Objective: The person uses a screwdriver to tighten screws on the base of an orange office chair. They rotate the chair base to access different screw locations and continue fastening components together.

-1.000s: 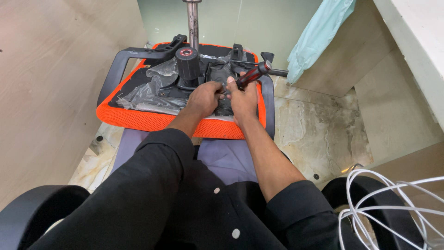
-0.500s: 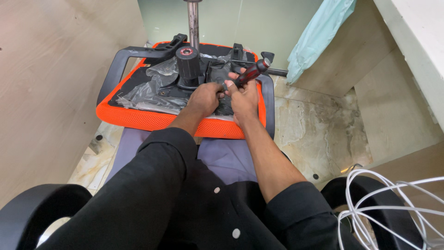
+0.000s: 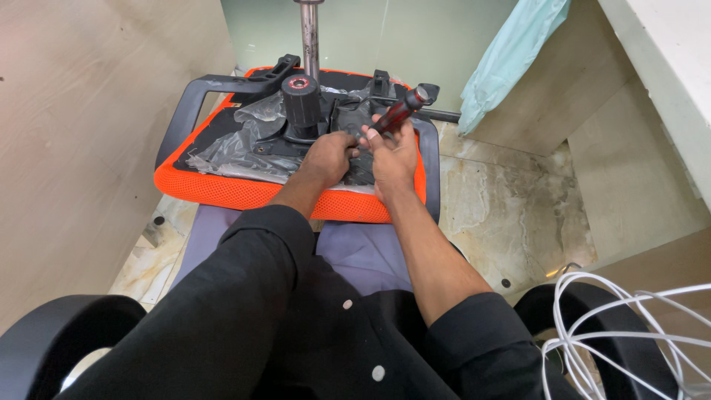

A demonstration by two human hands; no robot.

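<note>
An upturned office chair seat (image 3: 222,189) with orange mesh edging lies on the floor, its black underside mechanism (image 3: 311,122) and metal gas cylinder (image 3: 309,33) pointing up, partly under clear plastic wrap. My right hand (image 3: 394,152) grips a screwdriver (image 3: 396,115) with a red and black handle, tilted up to the right, tip down at the mechanism. My left hand (image 3: 329,154) rests on the mechanism plate beside the tip, fingers curled on it. What the tip touches is hidden by my fingers.
Black armrest loops (image 3: 181,118) frame the seat's sides. A pale green plastic sheet (image 3: 511,52) hangs at the back right. White cables (image 3: 615,333) coil at the lower right, and a black curved chair part (image 3: 44,337) sits lower left. Wood panels stand on the left.
The screwdriver handle has swung from lying nearly flat to the right up to a steeper tilt. Both hands stay at the same spot on the mechanism.
</note>
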